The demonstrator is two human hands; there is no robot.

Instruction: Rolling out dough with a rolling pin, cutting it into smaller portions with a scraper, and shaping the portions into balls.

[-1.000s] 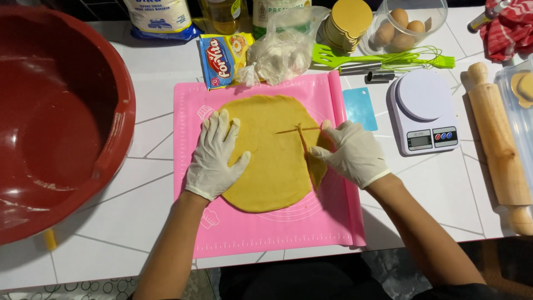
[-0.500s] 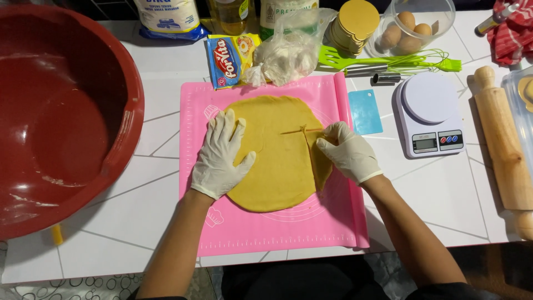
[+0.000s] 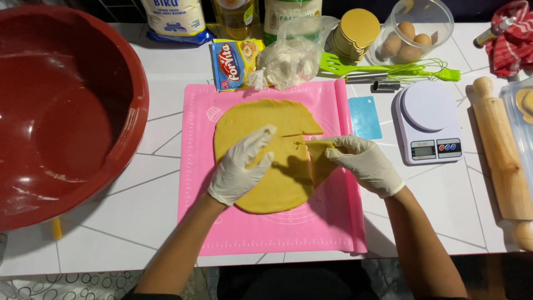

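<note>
Cutting of dough sheet (image 3: 266,161), partly done: one slit runs in from the right edge, and the section below it is folded up off the pink mat (image 3: 277,233). Right hand (image 3: 363,164), gloved, pinches that flap between closed fingers; any blade is hidden, possibly none. Left hand (image 3: 241,166) lies flat and open on the dough, holding nothing. Remainder uncut. Against the earlier frame, the flap is now lifted and the slit wider.

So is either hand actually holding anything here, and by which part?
The right hand pinches a cut flap of the yellow dough by its edge, lifting it off the pink mat. The left hand only presses flat on the dough.
</note>
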